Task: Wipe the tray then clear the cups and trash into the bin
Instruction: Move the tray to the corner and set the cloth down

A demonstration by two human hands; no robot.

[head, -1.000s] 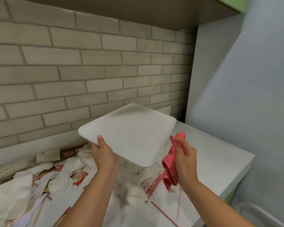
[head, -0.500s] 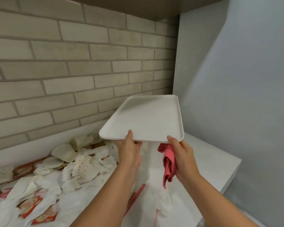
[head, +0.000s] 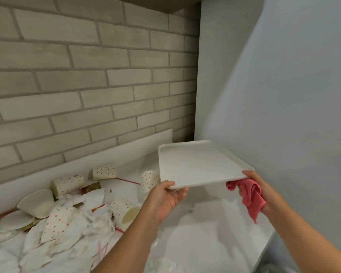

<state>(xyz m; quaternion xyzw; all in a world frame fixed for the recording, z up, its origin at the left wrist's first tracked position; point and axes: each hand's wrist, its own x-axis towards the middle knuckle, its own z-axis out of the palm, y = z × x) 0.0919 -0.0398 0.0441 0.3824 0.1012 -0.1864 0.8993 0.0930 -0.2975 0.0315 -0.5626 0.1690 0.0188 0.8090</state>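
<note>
A white rectangular tray [head: 197, 164] is held level above the right end of the white counter [head: 205, 239]. My left hand [head: 165, 200] grips its near left corner, thumb on top. My right hand [head: 258, 188] holds the near right corner, with a crumpled red cloth [head: 250, 196] bunched in its fingers under the tray. Several dotted paper cups lie tipped on the counter, one [head: 122, 211] near my left forearm and one [head: 148, 182] partly behind the tray. White napkins and wrappers [head: 67, 229] litter the left side.
A grey brick wall [head: 87, 85] backs the counter, and a pale blue wall [head: 283, 95] closes the right side next to the tray. White bowls [head: 37, 202] and red straws [head: 126, 181] lie among the litter. The counter's right edge [head: 264, 245] drops off.
The tray has swung from tilted over the litter to level at the counter's right end. My right hand, still with the cloth, has come onto the tray's corner.
</note>
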